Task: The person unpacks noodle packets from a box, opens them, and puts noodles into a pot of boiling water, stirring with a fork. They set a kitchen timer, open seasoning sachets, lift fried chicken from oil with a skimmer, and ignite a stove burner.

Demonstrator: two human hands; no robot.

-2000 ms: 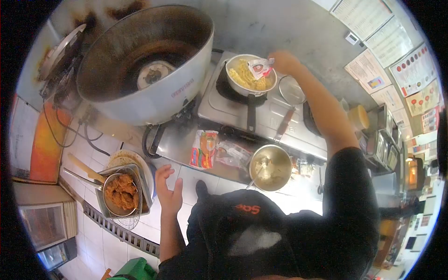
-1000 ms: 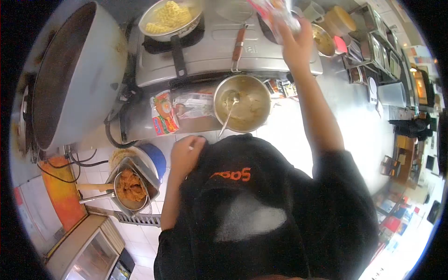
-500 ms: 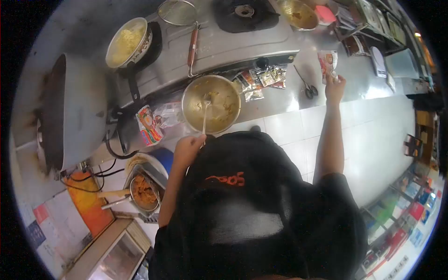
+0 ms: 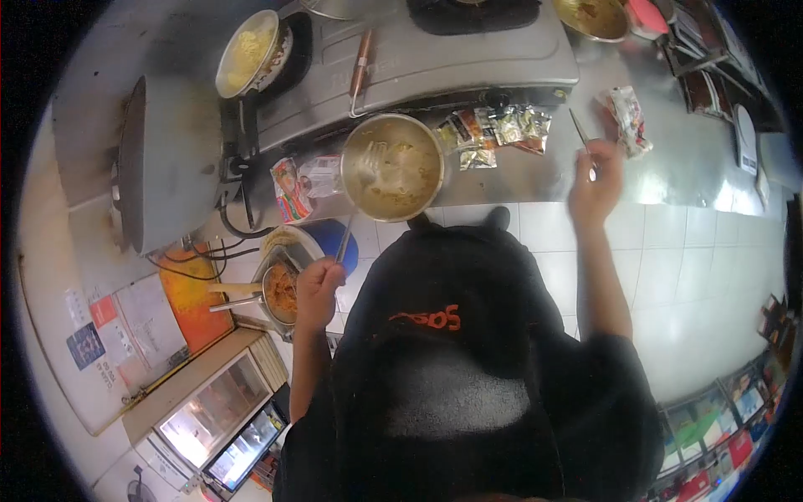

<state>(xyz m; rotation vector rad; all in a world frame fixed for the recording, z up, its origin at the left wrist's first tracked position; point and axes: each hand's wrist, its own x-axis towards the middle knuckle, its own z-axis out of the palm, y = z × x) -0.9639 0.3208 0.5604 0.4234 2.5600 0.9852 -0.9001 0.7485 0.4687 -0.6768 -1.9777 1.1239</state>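
My left hand (image 4: 320, 289) is closed around the handle of a fork (image 4: 345, 237), whose handle slants up toward a steel mixing bowl (image 4: 345, 180). Tine-like shapes show inside the bowl, over yellowish residue. On the right, my right hand (image 4: 598, 186) is closed on a pair of scissors (image 4: 579, 125), the blades pointing away from me. Just beyond that hand a printed food packet (image 4: 629, 123) lies on the steel counter. Several small foil sachets (image 4: 502, 130) lie right of the bowl, and red and white noodle wrappers (image 4: 291, 191) to its left.
Behind the counter's front strip stands a gas stove (image 4: 452, 71) with a pan of noodles (image 4: 248, 63) and a red-handled strainer (image 4: 360, 71). A large grey appliance (image 4: 176, 163) is at left. Below it sits a pot of reddish food (image 4: 280, 289). Another bowl (image 4: 615, 32) stands at back right.
My right hand has let go of the food packet and taken hold of the scissors. My left hand has moved down and left with the fork. The whole view has shifted.
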